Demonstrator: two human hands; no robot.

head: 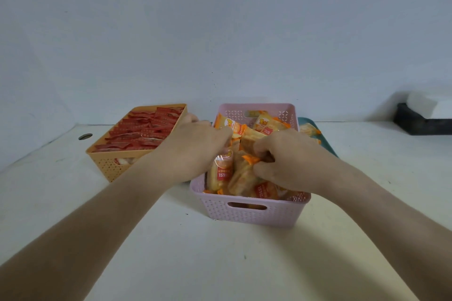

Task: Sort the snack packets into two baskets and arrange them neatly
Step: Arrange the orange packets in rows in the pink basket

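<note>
A pink basket (pixel 247 212) stands in the middle of the table, filled with several orange snack packets (pixel 221 171). To its left an orange basket (pixel 107 161) holds several red snack packets (pixel 144 129) in rows. My left hand (pixel 193 146) reaches over the pink basket's left rim, fingers curled down onto the orange packets. Over the basket's middle, my right hand (pixel 291 161) pinches an orange packet (pixel 250 159) between thumb and fingers.
A teal tray (pixel 326 144) lies behind the pink basket on the right, with orange packets (pixel 310 129) on it. A black object (pixel 420 122) sits at the far right against the wall. A round hole (pixel 85 136) is in the table at far left.
</note>
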